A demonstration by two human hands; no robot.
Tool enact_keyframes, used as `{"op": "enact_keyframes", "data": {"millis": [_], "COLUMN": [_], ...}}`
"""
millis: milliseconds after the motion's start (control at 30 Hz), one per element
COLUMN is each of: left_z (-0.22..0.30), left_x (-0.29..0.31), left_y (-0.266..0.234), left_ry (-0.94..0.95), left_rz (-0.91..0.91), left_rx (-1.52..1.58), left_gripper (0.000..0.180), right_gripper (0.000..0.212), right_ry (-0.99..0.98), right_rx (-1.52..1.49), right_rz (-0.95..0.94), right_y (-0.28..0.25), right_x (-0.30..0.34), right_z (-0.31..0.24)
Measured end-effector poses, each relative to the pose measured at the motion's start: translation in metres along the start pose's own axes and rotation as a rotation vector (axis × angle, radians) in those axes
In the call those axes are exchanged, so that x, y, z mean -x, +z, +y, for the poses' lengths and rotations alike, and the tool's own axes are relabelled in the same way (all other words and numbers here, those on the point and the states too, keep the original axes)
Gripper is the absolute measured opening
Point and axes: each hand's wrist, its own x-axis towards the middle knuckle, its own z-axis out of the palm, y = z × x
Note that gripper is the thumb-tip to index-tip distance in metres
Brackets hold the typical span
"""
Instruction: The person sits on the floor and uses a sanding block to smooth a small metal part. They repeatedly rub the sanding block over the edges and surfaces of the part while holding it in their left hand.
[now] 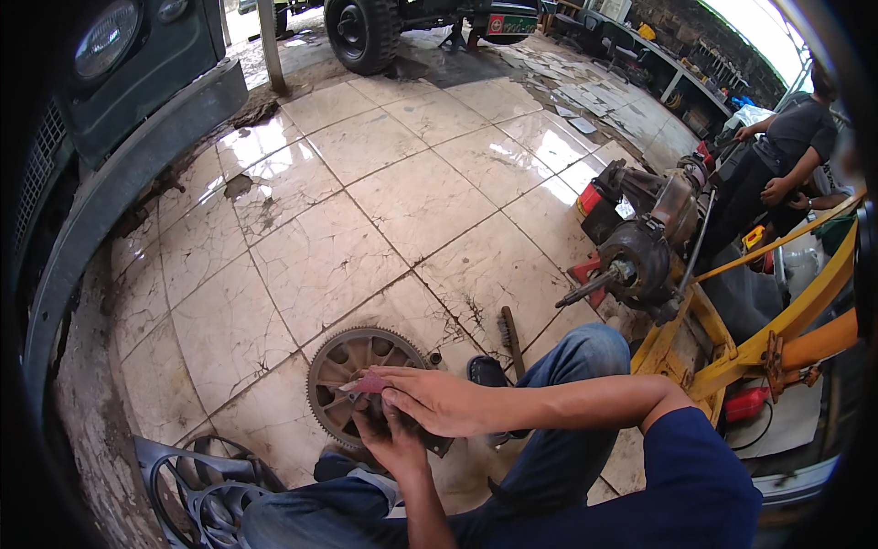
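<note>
Above a large toothed flywheel (340,355) on the tiled floor, my two hands work close together. My right hand (439,401) presses a reddish piece of sandpaper (371,382) under its fingers. Just below it, my left hand (395,445) has its fingers curled around a small dark part, mostly covered by the sandpaper and my hands, so its kind does not show. Beside the flywheel's right rim stands a small dark metal cylinder (435,359). A wire brush with a wooden handle (510,343) lies farther right, near my shoe (487,371).
A greasy gearbox assembly (640,247) sits at the right, by a yellow metal stand (704,343). Dark metal parts (206,485) lie at the lower left. A vehicle bumper (119,192) borders the left. Another person (796,137) stands at the upper right.
</note>
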Motion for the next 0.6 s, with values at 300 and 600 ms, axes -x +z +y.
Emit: {"op": "enact_keyframes", "data": {"millis": [300,600], "left_z": [-0.01,-0.011], "left_x": [-0.001,-0.002], "left_y": [-0.005,-0.007], "left_ry": [0.198,0.197], "left_rz": [-0.034,-0.082], "left_rx": [-0.21,-0.19], "left_gripper": [0.028,0.026], "right_gripper": [0.041,0.039], "right_ry": [-0.143,-0.116], "right_rx": [0.345,0.283], "right_rz": [0.007,-0.017], "right_y": [0.001,-0.004], "right_x": [-0.003,-0.003], "right_z": [0.006,-0.001]}}
